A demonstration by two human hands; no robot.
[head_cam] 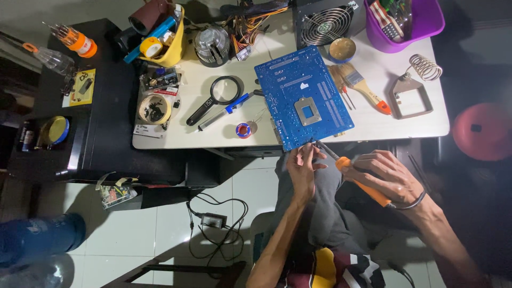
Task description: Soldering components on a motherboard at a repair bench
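Cataloguing from the left, we are passing a black side table (106,138) carrying an orange-capped clear bottle (74,38) and a round yellow-and-blue tin (55,130).

On the white worktable (373,114) we are listing, in order: a yellow plastic tub (173,48) stuffed with tools, a black-rimmed magnifying glass (218,95), a small red-and-blue solder spool (243,129), a blue rectangular circuit board (303,97) overhanging the near edge, a grey grilled fan unit (324,24), a wooden-handled flat paintbrush (362,88), a purple plastic basket (426,24) and a grey metal iron stand with coiled spring (413,88).

Our left hand (302,169) is sitting at the board's near edge, fingers drawn together as if pinching something thin; what it is pinching we cannot tell. Our right hand (388,176) is wrapping closed around an orange-handled soldering iron (356,178), its metal tip angling up to the same edge.

We are judging the step in hand as soldering a joint at the board's near edge. The next move is calling for a steady tip on the joint, with the left fingers keeping clear of the hot metal.
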